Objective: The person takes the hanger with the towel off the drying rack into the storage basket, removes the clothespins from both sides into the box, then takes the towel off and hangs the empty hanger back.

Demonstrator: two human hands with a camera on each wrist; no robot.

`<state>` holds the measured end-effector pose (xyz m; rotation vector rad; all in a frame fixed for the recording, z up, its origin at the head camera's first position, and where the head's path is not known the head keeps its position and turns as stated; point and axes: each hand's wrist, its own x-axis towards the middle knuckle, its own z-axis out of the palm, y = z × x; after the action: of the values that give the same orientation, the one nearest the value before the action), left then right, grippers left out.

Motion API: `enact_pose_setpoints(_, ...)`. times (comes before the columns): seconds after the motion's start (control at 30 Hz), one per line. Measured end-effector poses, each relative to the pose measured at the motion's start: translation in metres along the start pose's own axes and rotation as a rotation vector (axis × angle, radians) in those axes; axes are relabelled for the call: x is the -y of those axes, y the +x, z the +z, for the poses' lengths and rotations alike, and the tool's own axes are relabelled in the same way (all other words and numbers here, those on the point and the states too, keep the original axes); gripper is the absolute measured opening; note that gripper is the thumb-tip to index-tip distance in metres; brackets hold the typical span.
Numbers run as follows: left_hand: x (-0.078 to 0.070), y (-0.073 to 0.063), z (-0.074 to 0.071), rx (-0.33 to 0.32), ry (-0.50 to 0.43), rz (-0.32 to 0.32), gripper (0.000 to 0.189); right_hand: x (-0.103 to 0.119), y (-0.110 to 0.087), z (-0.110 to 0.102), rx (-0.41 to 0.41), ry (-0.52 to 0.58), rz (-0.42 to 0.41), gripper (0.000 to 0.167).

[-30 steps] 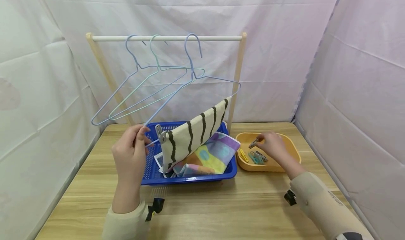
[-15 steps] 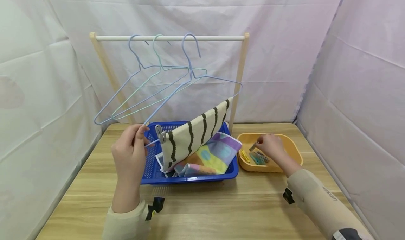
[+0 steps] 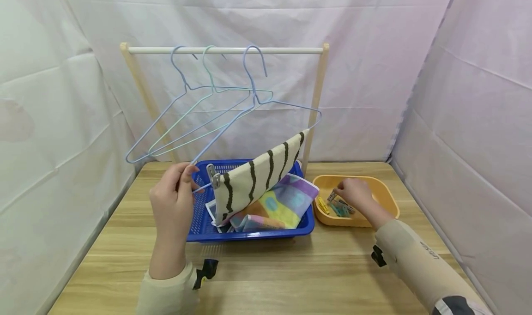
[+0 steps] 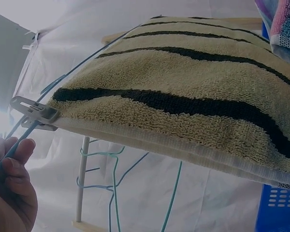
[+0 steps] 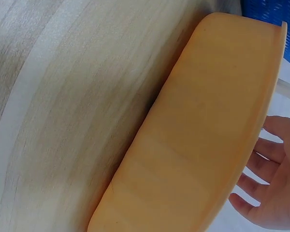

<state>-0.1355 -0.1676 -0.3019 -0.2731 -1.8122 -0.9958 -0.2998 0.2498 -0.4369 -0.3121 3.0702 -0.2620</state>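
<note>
My left hand (image 3: pixel 172 199) grips a blue wire hanger (image 3: pixel 224 129) near its lower left corner. A cream towel with dark wavy stripes (image 3: pixel 262 172) is folded over the hanger's bottom bar. At the towel's near end sits a grey clothespin (image 4: pixel 36 112), just ahead of my left fingers. Over the orange tray (image 3: pixel 388 204), my right hand (image 3: pixel 355 194) pinches another grey clothespin (image 3: pixel 331 196) at its fingertips. Green and grey clothespins (image 3: pixel 342 208) and yellow ones (image 3: pixel 323 205) lie in the tray. In the right wrist view the tray wall hides what those fingers hold.
A blue basket (image 3: pixel 249 235) beneath the towel contains a multicoloured cloth (image 3: pixel 282 202) and other fabric. Behind stands a rack with a white rail (image 3: pixel 166 50). A blue hanger (image 3: pixel 155 121) and a mint green hanger (image 3: pixel 176 122) hang from it. White fabric walls (image 3: pixel 365 98) enclose the wooden table (image 3: pixel 266 278).
My right hand has lowered slightly, with the clothespin dipping toward the others in the tray. My left hand keeps its grip on the hanger; the view has shifted a little.
</note>
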Motion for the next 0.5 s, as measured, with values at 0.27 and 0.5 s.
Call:
enact_pose_setpoints(0.27,-0.0022,0.0003,-0.0004,0.008,-0.009,-0.019,0.01,-0.0024,0.003,0.003,0.019,-0.006,0.004,0.026)
enact_pose_setpoints(0.5,-0.0026,0.0009,-0.0003,0.012,-0.002,-0.011,0.01,0.0011,-0.0003,-0.005,0.01,0.04,0.007,0.031)
